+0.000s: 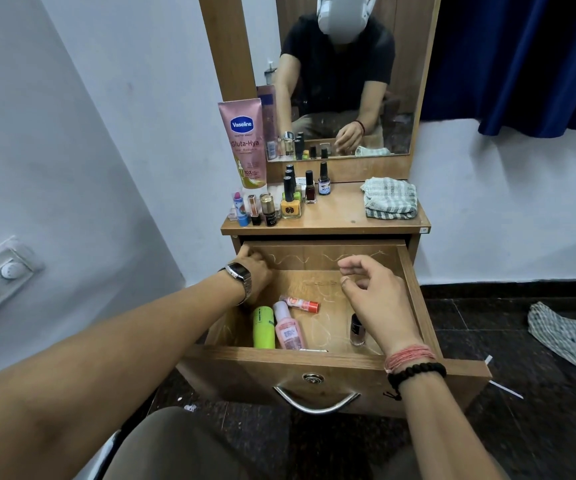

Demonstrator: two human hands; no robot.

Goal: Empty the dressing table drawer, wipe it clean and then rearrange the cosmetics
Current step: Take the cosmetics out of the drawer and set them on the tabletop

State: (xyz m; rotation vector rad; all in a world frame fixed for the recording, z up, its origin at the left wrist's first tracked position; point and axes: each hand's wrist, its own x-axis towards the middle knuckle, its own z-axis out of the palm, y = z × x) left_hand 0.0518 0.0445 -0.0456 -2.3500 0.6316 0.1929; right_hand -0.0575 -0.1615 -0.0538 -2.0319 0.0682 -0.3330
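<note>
Pulled-out wooden drawer (414, 271) under both hands. Left hand (255, 271) reaching into far-left corner, fingers curled; can't tell if gripping anything. Right hand (373, 292) hovering over right half, fingers loosely bent, empty. Between hands, on drawer floor: lime-green cylindrical bottle (264, 327), pink clear bottle (288, 329), small tube with red cap (300, 303). Below right hand: dark nail-polish bottle (357, 329). Beyond hands, on wooden table (342, 213): upright bottles and lipsticks, pink Vaseline tube (245, 140), folded striped cloth (390, 197).
</note>
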